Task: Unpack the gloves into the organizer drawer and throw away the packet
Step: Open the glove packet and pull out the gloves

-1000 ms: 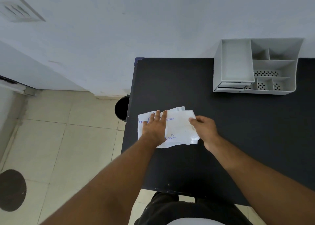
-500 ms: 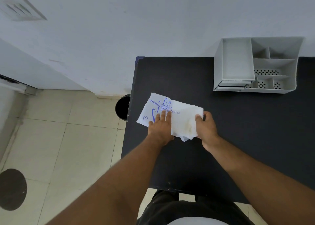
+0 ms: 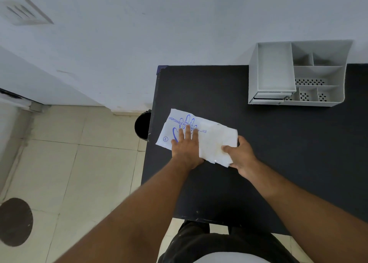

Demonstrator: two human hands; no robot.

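Head view: your left hand (image 3: 186,149) lies flat on the glove packet (image 3: 211,137) near the table's (image 3: 278,163) left edge; your right hand (image 3: 240,155) pinches its right end, long axis left-right. Organizer (image 3: 298,73) sits far-right; bin (image 3: 142,125) beyond the left edge.

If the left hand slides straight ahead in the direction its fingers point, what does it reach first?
The left hand lies flat on the glove packet, fingers pointing toward the wall. It would slide over the printed packet, then bare black table, then probably the wall. The grey organizer sits well to the right of that line.
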